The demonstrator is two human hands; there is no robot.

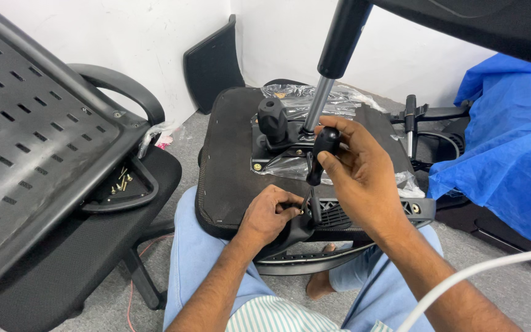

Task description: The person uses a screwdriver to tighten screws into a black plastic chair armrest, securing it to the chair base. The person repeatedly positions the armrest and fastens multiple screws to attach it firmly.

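1. Two bare hands work at the upturned seat base [228,160], a dark padded chair seat lying underside-up across the person's lap; every place below is told from this seat base.
2. At its near edge, the left hand [270,215] has its fingers closed in a pinch on a small brass screw [302,211], held against the black armrest bracket [364,212] that runs along that same edge.
3. Above the near edge, the right hand [357,169] wraps its fingers around the black handle of a screwdriver [322,155]; the shaft points down, with its tip at the screw.
4. Bolted on the middle of the seat base is a black metal mechanism plate [278,150] with a round black knob [272,118] standing on it.
5. From that plate a silver gas cylinder [318,104] rises tilted away, passing into a black sleeve at the top.
6. Clear, crinkled plastic wrapping [314,95] lies over the far part of the seat base, and more of it shows by the right hand; I cannot tell whether it bears any label.
7. Left of the seat base stands another black chair [38,154] with a slotted plastic back, and a few loose brass screws [121,182] lie in its armrest tray.
8. Right of the seat base is a crumpled blue plastic sheet [505,141].
9. Behind it, a black panel [213,61] leans against the white wall.
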